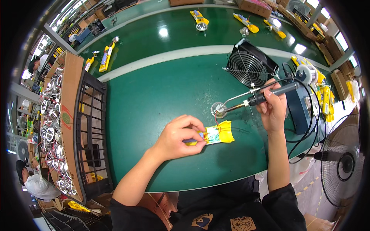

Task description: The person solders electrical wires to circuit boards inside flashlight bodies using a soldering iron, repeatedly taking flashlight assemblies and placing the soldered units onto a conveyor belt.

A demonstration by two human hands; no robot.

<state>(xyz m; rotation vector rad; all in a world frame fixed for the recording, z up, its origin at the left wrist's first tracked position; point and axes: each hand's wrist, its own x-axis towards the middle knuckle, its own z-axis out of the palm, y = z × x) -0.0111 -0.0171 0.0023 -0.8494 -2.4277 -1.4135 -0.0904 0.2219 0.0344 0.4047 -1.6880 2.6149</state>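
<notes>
Reflectors [49, 133], silvery and wired, fill a cardboard carton [73, 84] at the left of the frame, beside a black crate [98, 187]. At lower centre, the left hand [175, 136] pinches one end of a yellow housing [226, 133] between thumb and fingers; the piece lies on the green table [138, 111] and bears a circuit board [212, 136]. Red wires [217, 125] rise from it towards a round, shiny part [216, 109] at centre. Above, right of centre, stands a black fan [249, 63]. The right hand [274, 106], well apart from the left, is wrapped around a soldering iron [253, 101], whose tip reaches the round part; contact cannot be confirmed. Good technique probably means a firm left pinch away from the heat, slack wires, a steady right wrist and brief heating. A spool [307, 74] occupies the right.
</notes>
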